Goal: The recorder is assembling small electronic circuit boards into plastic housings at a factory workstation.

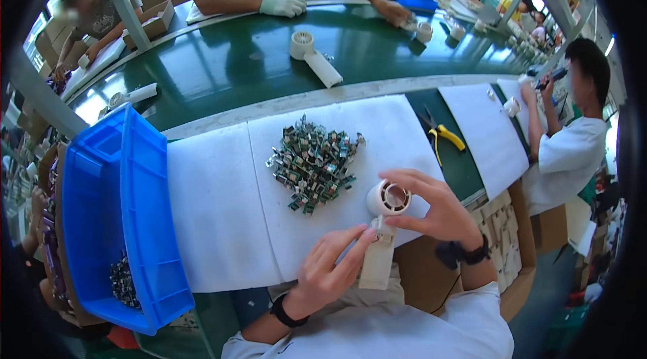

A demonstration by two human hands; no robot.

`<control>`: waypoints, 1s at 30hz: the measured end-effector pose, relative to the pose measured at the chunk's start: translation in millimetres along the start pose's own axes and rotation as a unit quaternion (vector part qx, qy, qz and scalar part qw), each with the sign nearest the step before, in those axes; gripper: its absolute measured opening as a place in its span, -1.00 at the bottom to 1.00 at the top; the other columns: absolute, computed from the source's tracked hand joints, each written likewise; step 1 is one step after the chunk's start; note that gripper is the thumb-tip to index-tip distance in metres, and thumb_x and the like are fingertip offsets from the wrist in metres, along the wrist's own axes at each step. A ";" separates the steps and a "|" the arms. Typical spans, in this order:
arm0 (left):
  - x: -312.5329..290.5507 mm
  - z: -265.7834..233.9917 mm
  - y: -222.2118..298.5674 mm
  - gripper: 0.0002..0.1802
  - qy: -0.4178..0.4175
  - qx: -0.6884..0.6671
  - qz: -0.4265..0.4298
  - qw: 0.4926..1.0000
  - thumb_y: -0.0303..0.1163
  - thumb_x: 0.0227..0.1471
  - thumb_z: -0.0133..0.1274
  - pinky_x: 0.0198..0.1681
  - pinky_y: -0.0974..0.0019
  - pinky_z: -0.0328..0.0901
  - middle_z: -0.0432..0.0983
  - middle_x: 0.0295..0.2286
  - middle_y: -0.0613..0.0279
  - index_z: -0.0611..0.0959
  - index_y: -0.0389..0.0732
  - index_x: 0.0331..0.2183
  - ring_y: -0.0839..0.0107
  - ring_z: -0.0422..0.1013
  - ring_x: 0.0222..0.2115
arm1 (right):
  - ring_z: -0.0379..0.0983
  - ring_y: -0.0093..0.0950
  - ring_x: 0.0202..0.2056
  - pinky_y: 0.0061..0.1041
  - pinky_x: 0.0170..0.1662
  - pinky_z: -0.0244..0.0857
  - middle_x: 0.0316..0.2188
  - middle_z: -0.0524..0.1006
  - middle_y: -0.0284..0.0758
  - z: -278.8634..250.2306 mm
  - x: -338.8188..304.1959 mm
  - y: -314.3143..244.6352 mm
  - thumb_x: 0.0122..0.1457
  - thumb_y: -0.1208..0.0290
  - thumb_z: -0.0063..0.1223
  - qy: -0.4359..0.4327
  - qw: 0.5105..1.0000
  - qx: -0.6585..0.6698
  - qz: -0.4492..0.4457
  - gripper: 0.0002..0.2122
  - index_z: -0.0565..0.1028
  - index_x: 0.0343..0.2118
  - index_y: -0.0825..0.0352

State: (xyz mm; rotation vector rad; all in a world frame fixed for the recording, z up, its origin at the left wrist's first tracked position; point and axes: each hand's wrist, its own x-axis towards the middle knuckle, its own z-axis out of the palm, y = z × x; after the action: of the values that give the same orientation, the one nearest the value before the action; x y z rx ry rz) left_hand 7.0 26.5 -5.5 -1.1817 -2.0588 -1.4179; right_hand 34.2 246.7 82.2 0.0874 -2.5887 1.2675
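Note:
In front of me is a white handheld fan [379, 266], with its round head [389, 197] away from me and its handle pointing back toward my lap. My right hand [438, 209] curves around the head, the thumb near the neck and the fingers over the far side. The fingers of my left hand [330, 271] come together at the neck, where small parts show; whether they pinch a loose piece is hidden. A pile of small green circuit boards [313, 164] lies on the white foam sheet [222, 204], left of the fan head.
A blue bin [145, 224] with more small boards stands at the left. Yellow-handled pliers [447, 135] lie right of the foam. Beyond runs a green conveyor [229, 69] carrying another white fan [317, 59]. A cardboard box [522, 251] of white parts sits at right. Co-workers surround the line.

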 end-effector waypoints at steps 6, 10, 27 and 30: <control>7.1 0.2 4.4 -0.59 0.077 -0.023 0.003 0.997 -0.60 -0.13 0.34 -0.22 0.20 0.45 0.60 -0.20 0.09 0.70 -0.23 -0.14 0.17 0.55 -0.27 | 0.50 -0.49 -0.02 -0.45 0.08 0.38 0.03 0.56 -0.29 -73.2 76.0 47.8 0.08 0.42 0.38 -0.252 0.965 0.036 0.071 -0.48 0.50 0.13 0.35; 3.6 0.8 5.4 -0.58 0.068 -0.003 0.038 0.997 -0.58 -0.13 0.35 -0.21 0.21 0.45 0.60 -0.23 0.14 0.69 -0.22 -0.14 0.20 0.55 -0.28 | 0.51 -0.50 -0.05 -0.47 -0.02 0.46 0.00 0.56 -0.26 -92.4 154.8 130.6 0.12 0.33 0.33 -0.062 0.994 -0.049 0.079 -0.44 0.44 0.18 0.38; 5.5 2.9 1.0 -0.66 0.033 0.013 0.075 0.997 -0.62 -0.12 0.31 -0.27 0.28 0.44 0.60 -0.33 0.20 0.71 -0.22 -0.21 0.27 0.55 -0.34 | 0.40 -0.10 0.13 -0.28 0.23 0.23 0.12 0.46 -0.02 -92.7 82.3 128.3 0.18 0.09 0.18 -0.002 0.927 -0.372 0.053 -0.40 0.38 0.20 0.37; 8.1 6.2 -0.4 -0.67 0.014 -0.003 0.083 0.996 -0.62 -0.12 0.30 -0.28 0.28 0.44 0.60 -0.34 0.20 0.71 -0.22 -0.22 0.28 0.55 -0.35 | 0.31 -0.07 0.19 -0.29 0.30 0.12 0.15 0.42 -0.01 -97.7 23.6 134.7 0.21 0.09 0.15 0.002 0.908 -0.400 0.121 -0.39 0.35 0.21 0.40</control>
State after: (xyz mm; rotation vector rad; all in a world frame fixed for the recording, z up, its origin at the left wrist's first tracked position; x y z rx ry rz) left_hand 2.9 35.4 -2.7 -1.2961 -1.8910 -1.3553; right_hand 8.9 407.9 42.0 -0.3992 -2.9537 0.1650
